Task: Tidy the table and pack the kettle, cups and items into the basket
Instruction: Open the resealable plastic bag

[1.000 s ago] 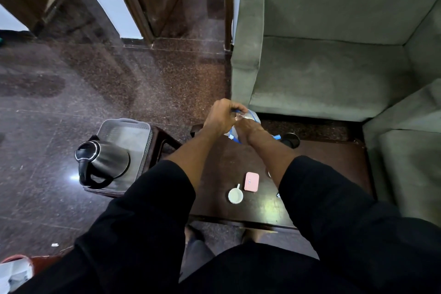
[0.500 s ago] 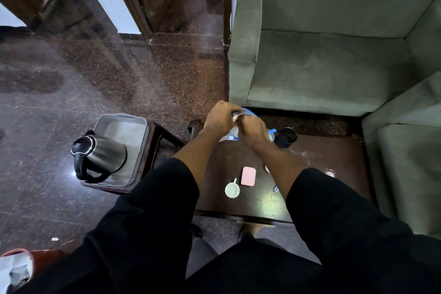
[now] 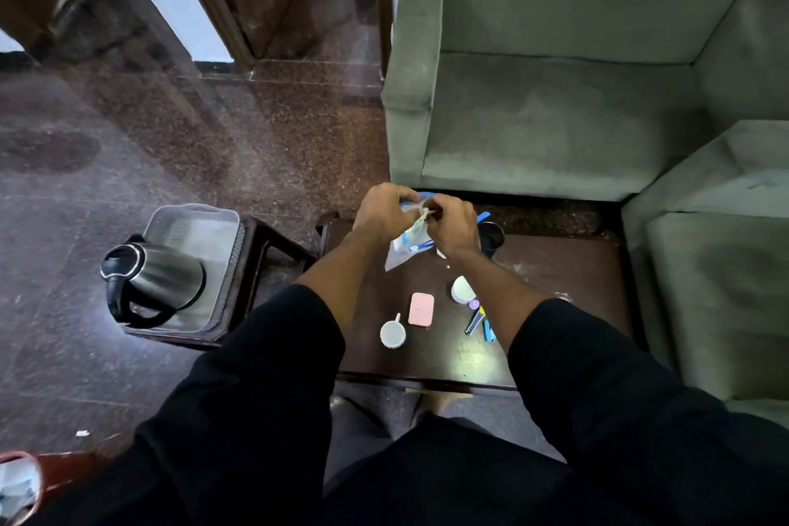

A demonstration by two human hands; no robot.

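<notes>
Over the far edge of the dark table (image 3: 533, 269), both hands worked a clear plastic bag (image 3: 403, 246) with blue markings. Left hand (image 3: 384, 211) curled round its upper edge; right hand (image 3: 452, 226) pinched the same top from the other side, the bag hanging slack below. Held up like that, probably to gather or close its mouth before packing.

On the tabletop nearer: white cup (image 3: 393, 333) with handle, pink case (image 3: 421, 310) just right of it, a second white cup (image 3: 462, 289) further right, small pens or tools (image 3: 480, 322) beside the right forearm. A dark cup (image 3: 493, 237) stood at the far side, partly behind the right hand.

Left of the table, on a separate wooden stand (image 3: 260, 265), sat the grey basket (image 3: 192, 222) with the steel kettle (image 3: 158, 284) at its near-left corner, likely packed first. Green sofas (image 3: 555, 120) far and right.
</notes>
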